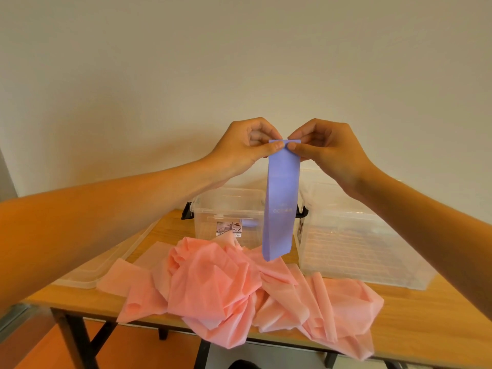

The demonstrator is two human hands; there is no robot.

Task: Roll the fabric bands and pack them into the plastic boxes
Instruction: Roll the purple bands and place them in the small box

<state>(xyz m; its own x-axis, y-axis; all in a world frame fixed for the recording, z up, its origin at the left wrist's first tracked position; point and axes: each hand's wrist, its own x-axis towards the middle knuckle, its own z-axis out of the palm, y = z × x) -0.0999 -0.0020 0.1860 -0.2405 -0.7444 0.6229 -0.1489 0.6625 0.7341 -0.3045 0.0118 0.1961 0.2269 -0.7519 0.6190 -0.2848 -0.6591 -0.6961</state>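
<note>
A purple fabric band [279,203] hangs straight down in the air above the table, its top edge folded over. My left hand [247,145] pinches the top left corner and my right hand [324,145] pinches the top right corner. Below it lies a heap of pink fabric bands [226,286] spread over the wooden table [426,328]. Behind the heap stand two clear plastic boxes: one with black latches [226,209] in the middle, and a larger one [354,243] to the right. Something purple lies inside the middle box.
A clear plastic lid [106,259] lies flat on the table's left side. The pink heap hangs over the table's near edge. A plain wall stands right behind the table, and black table legs [77,339] show below.
</note>
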